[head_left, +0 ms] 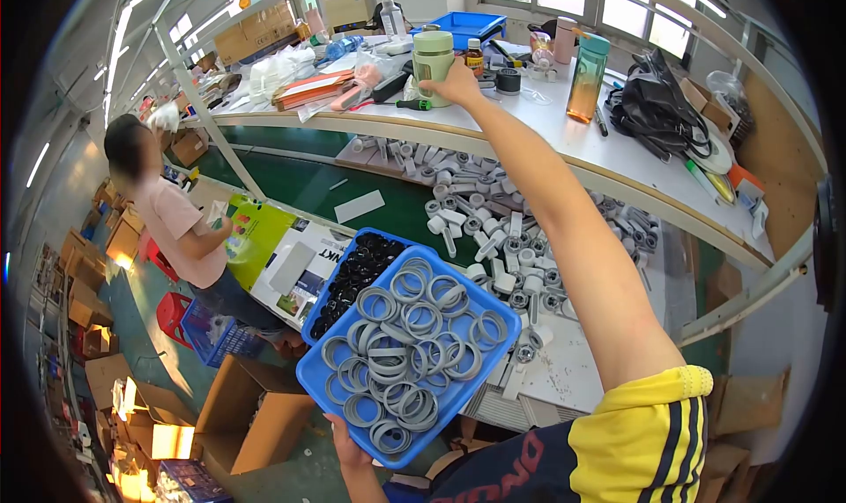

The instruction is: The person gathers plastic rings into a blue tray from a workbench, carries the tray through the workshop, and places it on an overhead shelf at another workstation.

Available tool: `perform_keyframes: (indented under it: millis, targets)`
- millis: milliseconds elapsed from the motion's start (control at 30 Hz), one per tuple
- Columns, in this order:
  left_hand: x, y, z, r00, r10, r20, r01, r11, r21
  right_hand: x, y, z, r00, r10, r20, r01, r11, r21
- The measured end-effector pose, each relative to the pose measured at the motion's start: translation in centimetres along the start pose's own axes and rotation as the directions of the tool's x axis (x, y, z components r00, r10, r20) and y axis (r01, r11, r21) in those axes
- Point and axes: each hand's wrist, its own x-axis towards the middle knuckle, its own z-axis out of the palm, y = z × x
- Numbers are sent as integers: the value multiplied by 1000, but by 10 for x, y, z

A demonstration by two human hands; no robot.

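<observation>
On the upper shelf, my right hand (pixel 454 85) is wrapped round a light green cup (pixel 433 62). Low in the view, my left hand (pixel 349 441) grips the near left edge of a blue tray (pixel 408 358) filled with grey rings. Behind that tray and partly under it lies a second blue tray of black parts (pixel 357 269). A small brown bottle (pixel 474 58) stands just right of the cup, and a green-handled tool (pixel 413 105) lies in front of it.
A teal bottle (pixel 588 78) and a black bag (pixel 661 107) are on the shelf at right. Grey plastic parts (pixel 502 230) are heaped below the shelf. Another person (pixel 181 217) stands at left, near an open cardboard box (pixel 251 415) on the floor.
</observation>
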Motion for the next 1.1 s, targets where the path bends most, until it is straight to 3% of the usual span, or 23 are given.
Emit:
perform_keyframes:
  millis: [33, 67, 100, 133, 167, 200, 267, 300, 333, 400, 567, 633, 733, 767, 833, 867, 967, 1033, 1100]
  targets:
    - [0, -1, -1, 1000, -3, -2, 3, 1000, 0, -3, -1, 4, 995, -15, -97, 12, 999, -36]
    - [2, -2, -2, 1000, -17, 6, 17, 1000, -13, -13, -9, 2, 995, -15, -94, 11, 999, -38]
    - [1, -3, -4, 999, -32, 14, 33, 999, -24, -31, -22, -6, 941, -181, -286, 157, 982, -105]
    - [0, -1, -1, 999, -35, 12, 35, 999, -20, -42, -29, -10, 823, -339, -456, 279, 940, -196]
    - [-1, 0, 5, 1000, -15, -3, 15, 1000, -9, -43, -28, -7, 709, -544, -448, 493, 837, -237]
    - [-1, -1, 9, 1000, 5, -20, -5, 1000, 0, -40, -26, -3, 708, -545, -448, 495, 836, -235]
    - [-2, -4, 3, 1000, -4, -29, 4, 1000, -10, -41, -22, 5, 635, -761, -133, 723, 646, -245]
    - [-2, -5, 1, 1000, -9, -26, 9, 1000, -21, -38, -23, 8, 779, -623, 67, 626, 774, -90]
    - [-3, -6, 0, 1000, -8, -28, 7, 1000, -23, -37, -23, 11, 778, -624, 68, 628, 773, -88]
    - [-3, -6, 3, 999, 1, -38, -2, 1000, -24, -36, -19, 17, 810, -513, 285, 586, 733, -346]
    - [-2, 4, 29, 998, -24, 50, 28, 997, -67, -50, -8, 8, 775, -554, 305, 631, 704, -326]
    - [5, 8, 44, 995, -3, 98, 9, 998, -61, -53, 1, 0, 704, -697, 135, 709, 700, -81]
    - [27, 17, 72, 991, -5, 136, 11, 999, -45, -53, 11, -56, 645, -748, 155, 754, 657, 31]
    - [38, 18, 79, 991, -23, 129, 31, 998, -58, -49, 22, -77, 606, -786, 124, 795, 605, -54]
    - [59, 24, 116, 980, -20, 196, 38, 995, -88, -46, 35, -138, 661, -749, 35, 737, 640, -216]
    - [67, 29, 142, 974, 3, 227, 16, 996, -84, -41, 48, -164, 641, -747, -174, 660, 653, -372]
    - [87, 34, 198, 956, 14, 292, 19, 993, -112, -30, 85, -237, 499, -677, -541, 362, 730, -580]
    - [103, 31, 219, 953, -2, 303, 43, 991, -130, -28, 108, -263, 603, -557, -571, 223, 805, -550]
    - [111, 27, 243, 948, 33, 316, 4, 993, -117, -8, 144, -257, 808, -344, -479, 135, 898, -418]
